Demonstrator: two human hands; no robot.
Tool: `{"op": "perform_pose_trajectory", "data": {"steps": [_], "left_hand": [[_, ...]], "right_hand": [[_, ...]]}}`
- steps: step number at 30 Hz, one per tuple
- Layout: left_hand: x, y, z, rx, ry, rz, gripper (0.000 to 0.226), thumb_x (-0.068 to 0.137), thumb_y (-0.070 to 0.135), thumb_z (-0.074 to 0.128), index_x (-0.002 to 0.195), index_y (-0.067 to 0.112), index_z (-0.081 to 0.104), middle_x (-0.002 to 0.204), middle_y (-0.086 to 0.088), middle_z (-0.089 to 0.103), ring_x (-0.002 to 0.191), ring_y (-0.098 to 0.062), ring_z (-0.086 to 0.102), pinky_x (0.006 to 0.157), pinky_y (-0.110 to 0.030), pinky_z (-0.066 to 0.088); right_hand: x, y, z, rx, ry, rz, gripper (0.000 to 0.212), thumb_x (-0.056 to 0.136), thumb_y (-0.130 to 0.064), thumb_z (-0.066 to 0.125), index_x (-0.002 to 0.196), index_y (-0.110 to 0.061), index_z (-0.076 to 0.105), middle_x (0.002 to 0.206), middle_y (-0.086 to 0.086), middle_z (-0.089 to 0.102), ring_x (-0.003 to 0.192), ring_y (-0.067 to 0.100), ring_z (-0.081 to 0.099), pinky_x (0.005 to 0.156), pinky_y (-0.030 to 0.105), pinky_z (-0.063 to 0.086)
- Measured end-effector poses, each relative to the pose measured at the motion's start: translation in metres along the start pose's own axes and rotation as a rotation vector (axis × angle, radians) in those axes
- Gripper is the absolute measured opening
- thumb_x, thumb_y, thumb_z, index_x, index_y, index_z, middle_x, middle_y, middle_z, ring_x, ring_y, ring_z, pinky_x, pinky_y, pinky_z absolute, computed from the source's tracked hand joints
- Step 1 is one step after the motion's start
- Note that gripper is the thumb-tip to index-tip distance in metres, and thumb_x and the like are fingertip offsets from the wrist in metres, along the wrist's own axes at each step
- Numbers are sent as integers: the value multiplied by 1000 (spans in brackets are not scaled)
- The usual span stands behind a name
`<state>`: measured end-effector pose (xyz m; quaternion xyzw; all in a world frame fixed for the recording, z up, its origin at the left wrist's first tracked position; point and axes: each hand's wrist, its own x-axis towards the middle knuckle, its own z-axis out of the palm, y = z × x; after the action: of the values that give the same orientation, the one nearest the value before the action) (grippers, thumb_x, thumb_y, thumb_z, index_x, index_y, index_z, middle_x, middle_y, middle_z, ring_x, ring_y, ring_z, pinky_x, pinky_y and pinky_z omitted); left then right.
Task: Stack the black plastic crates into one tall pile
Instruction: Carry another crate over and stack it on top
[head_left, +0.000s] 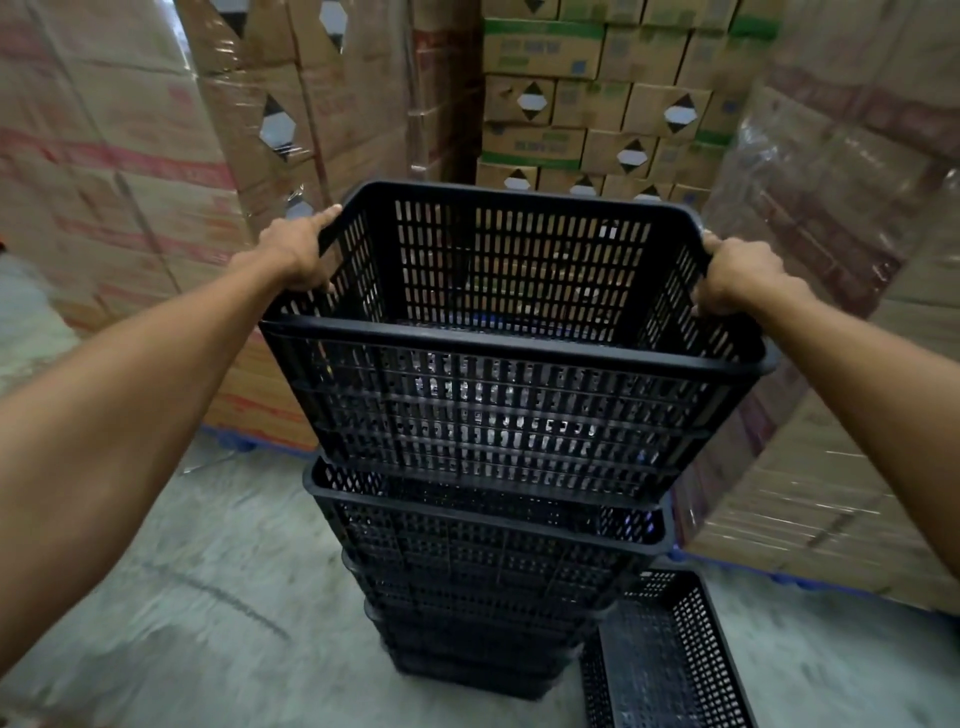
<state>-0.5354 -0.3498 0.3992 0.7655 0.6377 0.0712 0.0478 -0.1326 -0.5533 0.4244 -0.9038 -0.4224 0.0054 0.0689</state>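
At five o'clock, one loose black slotted plastic crate (662, 660) waits on the grey concrete floor (208, 597). At centre, the pile of nested black crates (483, 587) stands several high. Left hand (298, 254) and right hand (737, 275) clasp the top black perforated crate's (509, 332) side rims; it looks not fully seated. Wrapped cardboard cartons (597, 104) fill twelve o'clock.

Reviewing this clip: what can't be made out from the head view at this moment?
- Crate count in the pile: lower ones merge in shadow under the held crate.
- Whether the held crate is seated on the pile: its own near wall hides the contact.
- Fingers of the left hand and right hand: curled over the rim, out of sight.
- Floor crate: cut off by the bottom edge.
- Carton print: blurred.
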Motion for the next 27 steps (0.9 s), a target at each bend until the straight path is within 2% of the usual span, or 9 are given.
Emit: {"op": "perform_pose_trajectory", "data": {"steps": [4,7,14,19,23,27], "left_hand": [[-7,-1,-5,-23,-10,-7,116,64,24,89,152,44,17,143,-21,49,127,-44,49,105,-49,45],[-13,-2,-7,-31,-13,0,116,64,26,89,152,44,16,143,-22,48,127,-45,49,105,-50,45],[-33,-7,-11,-47,-13,5,116,65,23,88,152,44,15,142,-23,48,126,-44,51,105,-49,46],[-39,-12,-7,-61,-23,-8,117,63,22,89,151,46,17,143,-22,48,127,-43,50,107,-49,45],[-39,-6,-15,-80,-18,-7,111,68,14,86,153,41,18,147,-21,42,131,-43,45,107,-48,42],[-35,-5,-14,-60,-14,-3,108,70,12,84,153,39,20,147,-21,43,130,-44,46,105,-48,43]], "right_hand": [[-7,1,-7,-8,-8,-22,89,75,-18,79,150,-21,31,126,23,55,113,42,58,88,43,52],[-14,5,-9,-28,-16,-19,84,71,-22,83,143,-18,39,122,22,57,109,41,59,85,42,52],[-27,10,-11,-28,-24,-17,80,70,-19,83,140,-9,46,123,23,58,108,40,60,88,43,53],[-31,10,-11,-43,-20,-33,65,69,-15,84,126,-4,55,117,24,61,106,40,62,87,43,54],[-24,9,-16,-31,-28,-16,64,70,-14,83,124,1,54,120,25,59,109,41,61,87,43,53],[-26,4,-22,-76,-51,-58,66,61,-19,87,118,-3,58,113,23,61,102,40,64,85,44,55]]}}
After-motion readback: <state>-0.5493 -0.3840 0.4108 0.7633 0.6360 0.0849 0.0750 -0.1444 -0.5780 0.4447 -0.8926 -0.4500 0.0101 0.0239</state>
